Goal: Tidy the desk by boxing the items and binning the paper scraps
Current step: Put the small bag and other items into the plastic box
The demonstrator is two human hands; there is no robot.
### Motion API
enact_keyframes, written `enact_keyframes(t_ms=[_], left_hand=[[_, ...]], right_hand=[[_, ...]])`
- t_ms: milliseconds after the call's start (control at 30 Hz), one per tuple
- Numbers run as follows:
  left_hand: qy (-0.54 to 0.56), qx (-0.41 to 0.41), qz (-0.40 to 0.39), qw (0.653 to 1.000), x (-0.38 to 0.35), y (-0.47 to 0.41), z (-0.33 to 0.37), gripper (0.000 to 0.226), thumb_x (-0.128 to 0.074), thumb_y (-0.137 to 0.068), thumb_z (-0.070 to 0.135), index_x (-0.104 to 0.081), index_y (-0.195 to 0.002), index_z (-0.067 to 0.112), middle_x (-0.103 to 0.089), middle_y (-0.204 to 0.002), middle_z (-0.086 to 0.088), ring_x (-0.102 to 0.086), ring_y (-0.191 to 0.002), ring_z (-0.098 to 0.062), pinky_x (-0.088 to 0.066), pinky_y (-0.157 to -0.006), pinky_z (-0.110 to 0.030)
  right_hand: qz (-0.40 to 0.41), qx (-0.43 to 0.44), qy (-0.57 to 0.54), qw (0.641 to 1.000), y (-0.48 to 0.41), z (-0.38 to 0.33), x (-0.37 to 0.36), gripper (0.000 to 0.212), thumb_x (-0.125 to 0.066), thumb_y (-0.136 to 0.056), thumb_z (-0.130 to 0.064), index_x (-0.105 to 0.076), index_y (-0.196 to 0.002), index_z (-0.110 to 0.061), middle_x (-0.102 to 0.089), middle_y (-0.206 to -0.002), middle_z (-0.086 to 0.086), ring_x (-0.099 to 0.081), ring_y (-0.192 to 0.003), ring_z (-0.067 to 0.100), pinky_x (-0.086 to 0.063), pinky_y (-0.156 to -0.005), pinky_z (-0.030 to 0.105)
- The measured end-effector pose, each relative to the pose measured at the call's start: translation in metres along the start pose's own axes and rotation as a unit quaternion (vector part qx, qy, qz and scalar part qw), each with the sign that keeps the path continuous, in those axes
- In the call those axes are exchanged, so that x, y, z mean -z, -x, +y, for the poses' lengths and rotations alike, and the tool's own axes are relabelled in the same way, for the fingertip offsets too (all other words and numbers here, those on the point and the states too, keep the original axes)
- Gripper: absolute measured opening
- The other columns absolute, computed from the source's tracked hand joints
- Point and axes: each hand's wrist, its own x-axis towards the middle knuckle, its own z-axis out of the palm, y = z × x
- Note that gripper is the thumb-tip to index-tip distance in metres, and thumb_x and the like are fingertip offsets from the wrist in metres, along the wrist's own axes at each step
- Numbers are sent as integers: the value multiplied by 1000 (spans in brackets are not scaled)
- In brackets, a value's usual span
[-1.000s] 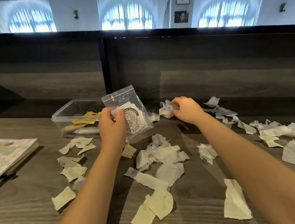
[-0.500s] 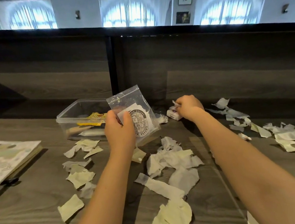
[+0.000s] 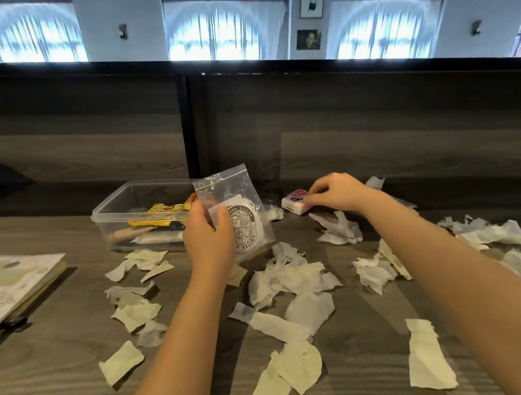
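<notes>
A dark wood-grain desk [image 3: 54, 367] runs across the frame under a dark partition [image 3: 373, 119], with arched curtained windows along the top. Torn paper scraps [image 3: 294, 278] litter the middle and right of the desk, and a book [image 3: 6, 288] lies at the left edge. Over the last second the left hand [image 3: 207, 239] has hardly moved. It still grips the clear zip bag [image 3: 236, 193] with the round printed card inside, held upright in the centre of the frame just right of the open box [image 3: 114, 204]. The box holds a yellow packet and a few other items. The change is on the right: a second ago the right hand [image 3: 338, 193] was closed over something pale at the back of the desk. Now its curled fingertips pinch the right end of a small white packet [image 3: 294, 205] with a pink top, which shows far more plainly, right of centre near the partition. Whether the packet has left the desk cannot be told. My reading is that both hands now hold items meant for the box, so boxing is partway done, with bag and packet likely to go in next. No scraps look gathered and no bin is in view, so the paper half of the job seems wholly ahead.
</notes>
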Motion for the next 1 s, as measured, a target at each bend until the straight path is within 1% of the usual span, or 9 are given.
enact_keyframes(t_ms=[100,167,233,333,433,600,800,933,1000], left_hand=[[-2,-8,10,1000,1,-2,-1,22,-46,-96,18,-43,-78,31,-53,-81,8,-53,-73,-4,-45,-56,-19],[1,-5,12,1000,0,-4,-3,17,-46,-96,17,-46,-82,28,-52,-81,9,-52,-70,-3,-39,-53,-15],[7,-1,18,1000,0,-6,-5,6,-46,-96,18,-48,-92,22,-53,-83,8,-53,-73,-3,-39,-54,-15],[16,8,23,1000,1,-11,-10,2,-46,-96,19,-48,-97,20,-55,-90,4,-55,-77,-4,-45,-59,-18],[9,13,33,999,0,-12,-11,2,-46,-96,20,-47,-98,20,-54,-97,1,-54,-79,-5,-46,-60,-18],[2,23,41,999,0,-10,-10,2,-45,-96,18,-46,-97,20,-51,-89,6,-51,-74,-2,-43,-57,-16],[20,40,54,998,4,-5,-3,5,-46,-96,18,-48,-100,17,-54,-99,-3,-55,-85,-11,-44,-59,-17],[55,69,105,991,21,-12,1,7,-47,-94,15,-50,-98,12,-54,-97,-8,-52,-84,-21,-46,-68,-30],[62,69,136,986,38,-23,7,15,-45,-92,13,-52,-104,6,-52,-95,-8,-50,-83,-20,-43,-65,-29]], right_hand=[[23,-20,52,998,-27,-13,-13,48,-52,-92,-45,-51,-132,-18,-54,-132,6,-51,-116,24,-44,-91,36],[8,-47,27,999,-41,-14,-25,58,-53,-92,-43,-37,-142,-18,-48,-139,6,-49,-122,25,-41,-92,34],[-18,-65,5,998,-50,-8,-38,67,-56,-90,-43,-30,-146,-19,-45,-142,7,-47,-125,27,-40,-98,35],[-31,-78,17,996,-57,1,-52,71,-61,-86,-44,-31,-145,-18,-46,-141,11,-47,-124,31,-41,-101,39],[15,-71,19,997,-57,3,-54,66,-65,-84,-41,-37,-140,-21,-48,-136,12,-48,-120,32,-43,-97,39],[84,-80,-24,993,-46,-4,-40,60,-67,-82,-40,-42,-134,-22,-45,-134,13,-45,-120,33,-44,-98,43],[95,37,-167,981,-15,-47,-35,56,-69,-82,-35,-46,-132,-25,-47,-129,5,-49,-113,23,-46,-89,32],[68,89,-184,977,-3,-84,-44,54,-71,-80,-33,-47,-127,-27,-49,-127,2,-51,-107,16,-49,-84,29],[69,102,-196,973,-2,-100,-45,52,-72,-79,-32,-46,-124,-26,-49,-126,2,-52,-108,17,-52,-87,32]])
